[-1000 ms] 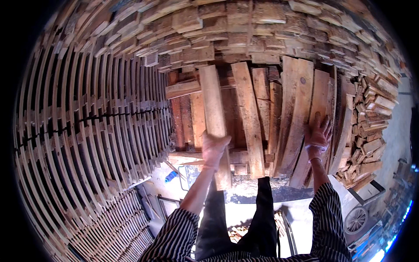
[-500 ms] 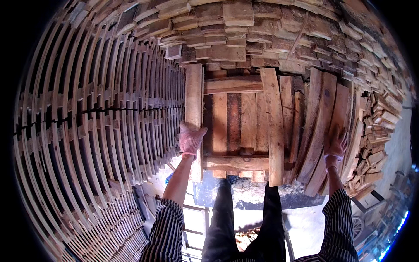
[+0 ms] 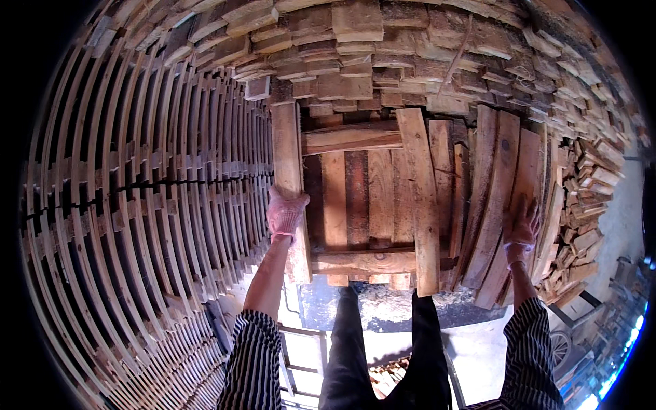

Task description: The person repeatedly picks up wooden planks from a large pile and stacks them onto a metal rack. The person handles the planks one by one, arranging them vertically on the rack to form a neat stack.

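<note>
Nearest the camera are the person's dark trouser legs and striped sleeves, standing at the edge of a wooden pallet frame.

The left hand, in a pinkish work glove, is closed around the edge of a long pale plank that lies along the left side of the frame, its near end overhanging the front crossbeam. The right hand, also gloved, rests flat with fingers spread on a group of leaning boards at the right side; it presses on them rather than gripping.

Between the hands, the frame already carries several boards: a light plank laid lengthwise over the crossbeams and shorter reddish slats beneath it. Gaps remain between these pieces, and the left plank looks not yet squared up, so by my judgement the laying of boards is partway done.

To the left stands a tall stack of finished slatted pallets. Beyond the frame rises a wall of stacked short timber blocks, continuing down the right side.
</note>
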Tool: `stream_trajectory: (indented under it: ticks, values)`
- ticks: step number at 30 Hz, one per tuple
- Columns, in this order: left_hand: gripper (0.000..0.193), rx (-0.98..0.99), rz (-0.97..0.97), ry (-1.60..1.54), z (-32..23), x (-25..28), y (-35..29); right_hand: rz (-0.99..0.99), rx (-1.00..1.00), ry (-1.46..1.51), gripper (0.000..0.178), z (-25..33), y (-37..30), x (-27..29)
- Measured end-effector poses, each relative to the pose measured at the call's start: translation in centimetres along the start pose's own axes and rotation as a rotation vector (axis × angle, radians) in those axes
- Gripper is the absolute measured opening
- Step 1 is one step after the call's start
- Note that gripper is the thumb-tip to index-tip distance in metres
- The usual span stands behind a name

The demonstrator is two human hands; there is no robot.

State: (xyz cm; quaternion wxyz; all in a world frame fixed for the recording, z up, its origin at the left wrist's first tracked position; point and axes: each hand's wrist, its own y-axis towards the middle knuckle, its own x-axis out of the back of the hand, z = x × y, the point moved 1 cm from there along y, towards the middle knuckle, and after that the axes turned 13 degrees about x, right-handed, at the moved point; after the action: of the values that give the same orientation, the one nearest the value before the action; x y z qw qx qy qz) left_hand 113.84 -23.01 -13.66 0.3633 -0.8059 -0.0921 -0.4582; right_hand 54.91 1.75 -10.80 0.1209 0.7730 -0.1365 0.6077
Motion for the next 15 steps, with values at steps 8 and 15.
stream_trajectory:
  ticks: [8, 15]
  values:
    - [0.071, -0.098, 0.092, -0.203, 6.3, -3.8, 3.5, -0.118, -0.047, 0.339, 0.080, 6.6, 0.4, 7.6]
    - [0.069, -0.243, 0.028, -0.161, 10.1, -7.1, 8.4, 0.326, 0.024, 0.471, 0.101, 27.0, 1.8, 8.4]
